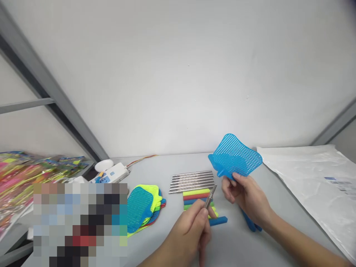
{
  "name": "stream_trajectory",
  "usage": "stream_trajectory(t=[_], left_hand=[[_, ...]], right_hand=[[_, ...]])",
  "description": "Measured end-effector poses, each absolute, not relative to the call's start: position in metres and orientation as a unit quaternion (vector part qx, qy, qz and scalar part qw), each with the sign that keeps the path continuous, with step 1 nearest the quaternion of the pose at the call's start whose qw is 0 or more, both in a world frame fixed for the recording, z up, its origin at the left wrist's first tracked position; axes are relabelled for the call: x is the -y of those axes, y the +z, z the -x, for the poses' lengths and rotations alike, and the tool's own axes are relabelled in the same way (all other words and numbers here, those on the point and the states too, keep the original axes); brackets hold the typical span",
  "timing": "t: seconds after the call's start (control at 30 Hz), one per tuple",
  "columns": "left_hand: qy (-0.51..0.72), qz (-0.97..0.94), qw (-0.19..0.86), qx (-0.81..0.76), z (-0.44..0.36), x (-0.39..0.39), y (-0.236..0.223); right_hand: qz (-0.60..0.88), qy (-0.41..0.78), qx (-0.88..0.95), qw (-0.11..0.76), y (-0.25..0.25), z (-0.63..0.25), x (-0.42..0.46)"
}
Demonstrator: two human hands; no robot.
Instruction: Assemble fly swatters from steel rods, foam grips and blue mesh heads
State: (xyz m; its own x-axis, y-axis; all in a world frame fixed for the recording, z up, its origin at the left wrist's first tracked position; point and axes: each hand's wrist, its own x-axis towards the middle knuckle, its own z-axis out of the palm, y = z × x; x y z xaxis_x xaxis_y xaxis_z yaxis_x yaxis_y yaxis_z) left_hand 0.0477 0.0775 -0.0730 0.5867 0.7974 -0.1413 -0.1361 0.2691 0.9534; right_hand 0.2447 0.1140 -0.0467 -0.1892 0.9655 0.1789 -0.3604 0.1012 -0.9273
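Note:
My right hand [247, 194] pinches a blue fly swatter head [233, 155] by its lower edge, mesh side up and above the table. My left hand [193, 224] is closed round a thin metal rod [210, 196], whose end points up toward the swatter head without touching it. Behind my left hand lie several coloured handles [196, 197], partly covered by the fingers. Past them is a row of silver metal rods [191, 181]. More swatter heads [141, 207], blue, yellow and red, are stacked to the left. Under my right wrist, blue pieces [251, 223] show in part.
A white plastic bag [308, 178] lies flat on the right side of the grey table [155, 168]. At the left stand a white power strip [112, 174] and a round white object [104, 165]. Colourful packages [16, 181] are heaped at far left. A blurred patch hides the lower left.

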Motion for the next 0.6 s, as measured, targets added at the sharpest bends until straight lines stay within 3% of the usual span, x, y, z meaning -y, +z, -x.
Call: stream_trajectory(t=[0.6], left_hand=[[0.319,-0.545,0.685,-0.364,-0.045,-0.076,-0.076]], right_hand=[[0.389,0.478,0.573,0.540,-0.059,-0.243,-0.107]])
